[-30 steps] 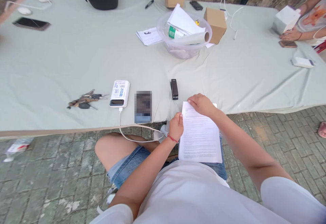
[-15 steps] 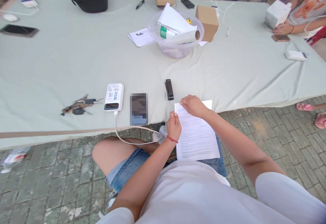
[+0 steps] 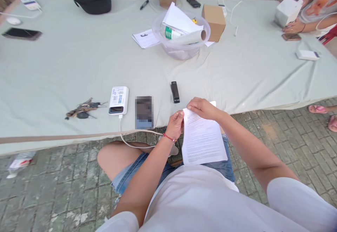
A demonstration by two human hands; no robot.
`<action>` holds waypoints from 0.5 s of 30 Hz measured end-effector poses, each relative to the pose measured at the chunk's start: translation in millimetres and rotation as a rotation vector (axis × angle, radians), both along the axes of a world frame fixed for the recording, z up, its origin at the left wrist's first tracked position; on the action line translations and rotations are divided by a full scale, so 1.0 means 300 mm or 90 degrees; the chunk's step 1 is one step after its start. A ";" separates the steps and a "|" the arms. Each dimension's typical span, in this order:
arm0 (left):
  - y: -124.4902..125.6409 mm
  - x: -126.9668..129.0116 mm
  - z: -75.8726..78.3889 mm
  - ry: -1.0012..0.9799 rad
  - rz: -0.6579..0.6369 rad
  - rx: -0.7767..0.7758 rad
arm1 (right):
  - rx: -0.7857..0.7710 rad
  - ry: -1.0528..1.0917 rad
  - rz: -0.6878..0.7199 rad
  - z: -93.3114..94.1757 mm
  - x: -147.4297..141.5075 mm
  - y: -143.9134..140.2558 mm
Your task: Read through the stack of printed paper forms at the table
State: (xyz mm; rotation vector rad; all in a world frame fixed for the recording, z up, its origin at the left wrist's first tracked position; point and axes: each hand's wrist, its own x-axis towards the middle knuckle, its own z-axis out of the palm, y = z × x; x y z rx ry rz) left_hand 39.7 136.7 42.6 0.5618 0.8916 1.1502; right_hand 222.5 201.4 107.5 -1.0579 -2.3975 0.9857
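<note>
Now my left hand (image 3: 174, 124) has slid up the left edge of the printed papers (image 3: 204, 140) to the top-left corner; half a second ago it held slightly lower. My right hand (image 3: 203, 109) keeps its place at the top edge, just beside it. Grip: left thumb and fingers pinched on the corner, no gap seen; right fingers curled closed on the top edge, underside hidden, pressure cannot be told. Papers lie over my shorts (image 3: 229, 153), at the near side of the table (image 3: 79, 59); left edge now bowed, lower end unheld. Reading: both hands at one corner probably control that spot well, the lower corners less. Black stapler (image 3: 175, 92) rests beyond, untouched.
</note>
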 end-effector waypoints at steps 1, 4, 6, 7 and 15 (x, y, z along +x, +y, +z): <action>0.001 0.004 -0.001 -0.007 0.005 -0.004 | 0.004 0.002 0.004 -0.002 -0.001 0.000; 0.007 0.012 -0.006 -0.009 0.018 -0.017 | 0.019 0.002 0.013 -0.013 -0.006 0.001; 0.010 0.014 -0.009 0.006 0.026 -0.021 | 0.029 -0.006 0.014 -0.020 -0.011 0.002; 0.011 0.013 -0.011 0.018 0.030 -0.017 | 0.032 -0.016 0.013 -0.022 -0.014 0.002; -0.022 -0.003 0.011 0.330 -0.001 0.133 | 0.069 -0.183 -0.032 -0.010 -0.063 -0.006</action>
